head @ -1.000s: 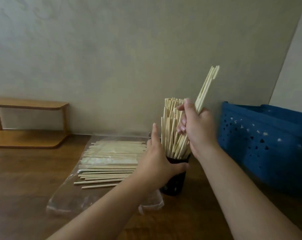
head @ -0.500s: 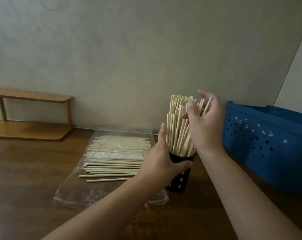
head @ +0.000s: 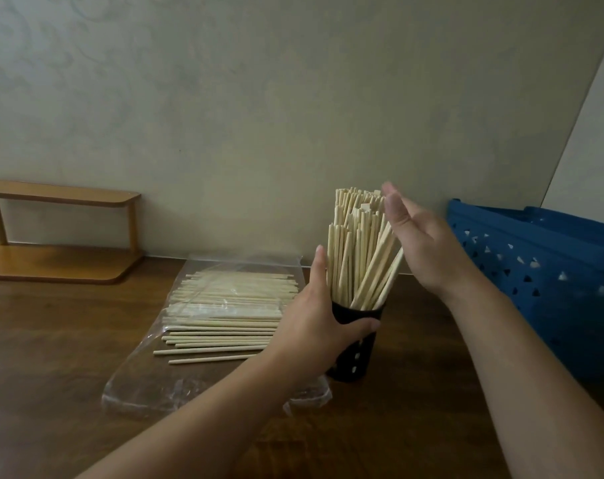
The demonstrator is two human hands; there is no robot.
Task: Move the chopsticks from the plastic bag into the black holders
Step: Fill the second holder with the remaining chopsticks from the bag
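A black perforated holder (head: 357, 354) stands on the wooden table, packed with upright pale chopsticks (head: 355, 250). My left hand (head: 319, 323) wraps around the holder's upper part from the left. My right hand (head: 421, 247) is just right of the chopstick tops, fingers spread and empty, its fingertips touching or nearly touching the bundle. To the left lies a clear plastic bag (head: 148, 385) flat on the table, with many loose chopsticks (head: 224, 312) lying sideways in it.
A blue perforated plastic basket (head: 549, 285) stands at the right, close to my right forearm. A low wooden shelf (head: 62, 233) sits at the back left against the wall. The dark wooden table (head: 51, 357) stretches in front.
My right hand let go of the few chopsticks it was lowering into the holder; they now stand in the bundle. The hand has opened and drawn slightly right. My left hand kept its grip.
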